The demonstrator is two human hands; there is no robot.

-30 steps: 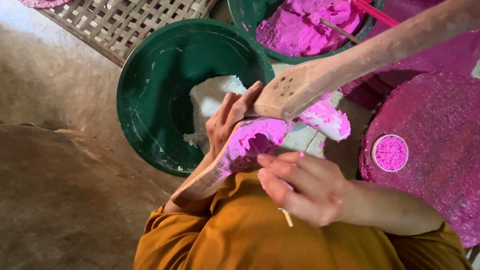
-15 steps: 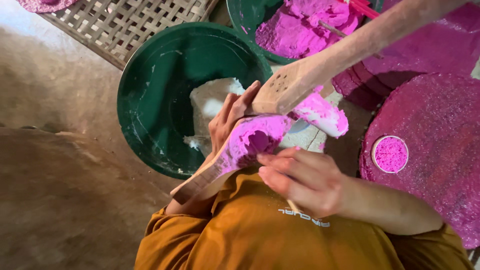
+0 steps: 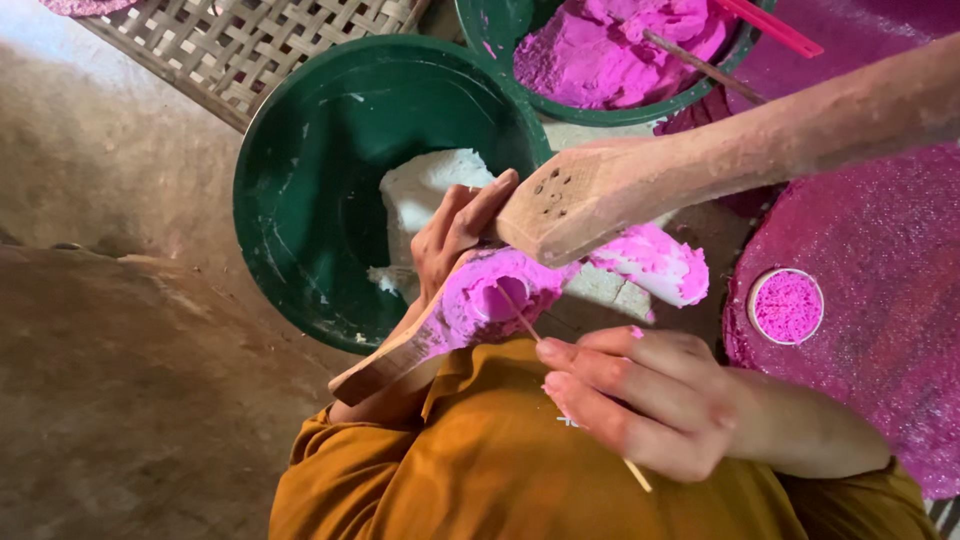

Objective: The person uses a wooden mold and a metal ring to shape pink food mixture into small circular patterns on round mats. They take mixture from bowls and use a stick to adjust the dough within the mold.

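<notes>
Right at the centre of the frame we see the wooden mould (image 3: 455, 325), its hollow packed with bright pink paste (image 3: 497, 297). Its long axis runs from lower left up to the right, handle end low and left, filled end toward the middle. Our left hand (image 3: 455, 232) wraps it from above and behind, fingers clamped around the wood near the paste. A thin stick (image 3: 520, 315) slants from the paste down to the right into our right hand (image 3: 640, 400), which lies lower right of the mould; its fingers are pinched together on the stick, so this hand works the paste along that slant. Just above, a second wooden piece (image 3: 700, 170) stretches to the upper right. Behind sits a green basin (image 3: 330, 150) with white dough (image 3: 425, 195); another basin (image 3: 600, 105) of pink powder lies at top centre.
</notes>
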